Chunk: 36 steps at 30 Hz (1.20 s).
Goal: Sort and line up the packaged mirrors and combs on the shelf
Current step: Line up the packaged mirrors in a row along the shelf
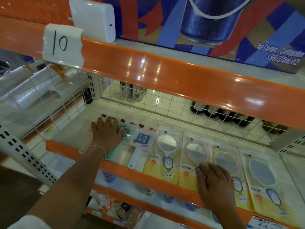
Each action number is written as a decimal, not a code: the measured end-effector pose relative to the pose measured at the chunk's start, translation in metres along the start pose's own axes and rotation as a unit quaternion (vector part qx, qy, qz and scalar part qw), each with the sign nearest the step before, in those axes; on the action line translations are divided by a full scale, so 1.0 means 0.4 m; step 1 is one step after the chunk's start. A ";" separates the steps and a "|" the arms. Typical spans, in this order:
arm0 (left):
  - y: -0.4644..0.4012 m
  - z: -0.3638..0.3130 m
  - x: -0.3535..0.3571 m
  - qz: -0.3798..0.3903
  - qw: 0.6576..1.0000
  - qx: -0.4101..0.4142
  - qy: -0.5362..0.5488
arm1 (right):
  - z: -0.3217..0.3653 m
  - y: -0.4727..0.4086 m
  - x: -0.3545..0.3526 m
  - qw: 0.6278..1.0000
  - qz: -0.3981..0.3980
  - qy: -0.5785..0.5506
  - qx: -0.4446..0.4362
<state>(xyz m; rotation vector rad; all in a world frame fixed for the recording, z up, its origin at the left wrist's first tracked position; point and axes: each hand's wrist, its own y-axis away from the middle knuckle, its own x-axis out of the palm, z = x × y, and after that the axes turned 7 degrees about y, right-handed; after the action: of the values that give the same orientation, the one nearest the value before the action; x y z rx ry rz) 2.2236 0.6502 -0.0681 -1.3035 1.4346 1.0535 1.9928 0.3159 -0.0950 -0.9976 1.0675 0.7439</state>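
On the white shelf (69, 134) lies a row of packaged items. My left hand (105, 133) presses flat on a green packaged mirror (127, 133) and a pale yellow handled item (85, 147) at the left end. Beside them lies a pink-framed paddle mirror (142, 141) with a white handle. To its right lie several yellow-bottomed packs: a white hand mirror (165, 151), a pink one (191, 156), a yellow one (222, 161) and a green one (264, 177). My right hand (214, 180) rests with fingers flat across the pink and yellow packs at the shelf's front edge.
An orange shelf lip (148, 176) runs along the front. A white wire grid (165, 103) backs the shelf, with cans and dark bottles behind it. A wire basket (38, 96) of white rolls hangs at the left. A soda carton (214, 22) sits on the upper shelf.
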 end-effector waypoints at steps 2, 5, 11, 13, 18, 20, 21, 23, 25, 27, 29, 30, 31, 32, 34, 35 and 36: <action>0.001 0.001 0.000 0.000 1.000 0.000 -0.001 | 0.002 -0.002 0.000 1.000 0.002 0.002 0.000; 0.002 0.002 -0.003 -0.001 1.000 -0.005 -0.003 | -0.002 -0.001 0.002 1.000 0.007 0.009 -0.002; 0.039 -0.059 -0.006 -0.062 0.998 0.011 0.021 | -0.001 0.000 0.002 1.000 0.000 0.004 -0.004; 0.077 -0.110 -0.001 -0.076 0.996 0.037 0.035 | 0.001 -0.001 -0.001 1.000 0.000 0.003 -0.004; 0.200 -0.264 0.043 -0.090 0.978 0.175 0.064 | -0.002 0.001 0.004 1.000 -0.007 0.002 -0.001; 0.246 -0.312 0.071 -0.049 0.972 0.222 0.061 | -0.003 0.001 0.006 1.000 -0.012 0.002 0.000; 0.265 -0.331 0.084 -0.038 0.967 0.243 0.067 | -0.003 0.001 0.006 1.000 -0.015 0.002 0.001; 0.292 -0.363 0.100 -0.018 0.958 0.275 0.083 | -0.002 0.003 0.003 1.000 -0.026 -0.004 0.003; 0.303 -0.382 0.122 0.001 0.952 0.298 0.062 | -0.002 0.005 0.002 0.999 -0.038 -0.012 0.001; 0.309 -0.388 0.137 0.022 0.951 0.306 0.047 | -0.003 0.006 0.003 0.999 -0.042 -0.013 -0.003; 0.313 -0.386 0.145 0.036 0.950 0.309 0.036 | -0.003 0.007 0.002 0.999 -0.039 -0.011 -0.002; 0.314 -0.385 0.146 0.042 0.949 0.311 0.029 | -0.002 0.007 0.001 0.999 -0.036 -0.010 -0.002; 0.314 -0.385 0.145 0.045 0.948 0.313 0.022 | -0.001 0.007 0.000 0.999 -0.033 -0.007 -0.002; 0.315 -0.387 0.141 0.049 0.948 0.313 0.017 | -0.001 0.007 -0.001 1.000 -0.030 -0.004 -0.003; 0.316 -0.389 0.137 0.050 0.949 0.312 0.018 | -0.003 0.007 -0.003 1.000 -0.023 -0.003 -0.005; 0.317 -0.390 0.135 0.048 0.949 0.311 0.023 | -0.004 0.005 -0.004 1.000 -0.018 -0.005 -0.004; 0.318 -0.390 0.132 0.047 0.949 0.310 0.027 | -0.005 0.004 -0.003 1.000 -0.014 -0.005 -0.003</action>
<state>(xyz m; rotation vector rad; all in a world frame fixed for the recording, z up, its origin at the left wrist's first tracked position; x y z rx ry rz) 2.0833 0.4969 -0.0811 -0.8141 1.7003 0.5481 1.9905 0.3147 -0.0945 -1.0113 1.0411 0.7301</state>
